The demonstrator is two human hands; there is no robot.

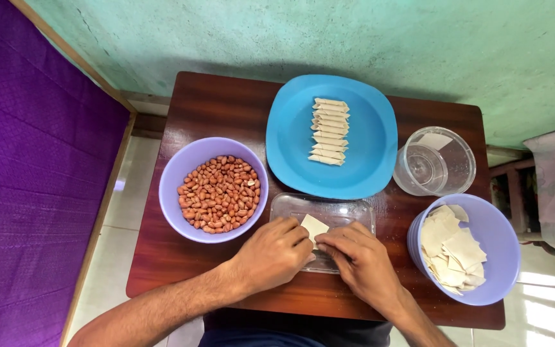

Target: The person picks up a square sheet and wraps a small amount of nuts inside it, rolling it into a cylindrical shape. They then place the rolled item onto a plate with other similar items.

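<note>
My left hand [276, 250] and my right hand [357, 257] meet over a clear rectangular tray [329, 207] at the front of the small wooden table [207, 103]. Between their fingertips is a pale square dough wrapper [313, 226], pinched from both sides. To the left stands a lilac bowl [176, 168] of red-skinned peanuts [219, 193]. Behind the tray a blue plate [290, 128] carries a neat column of several rolled wrappers [329, 131].
At the right front a lilac bowl [506, 238] holds a pile of flat square wrappers [451, 247]. A clear round container [434, 160] stands behind it. A purple cloth [27, 180] covers the left; a green wall [354, 38] runs behind the table.
</note>
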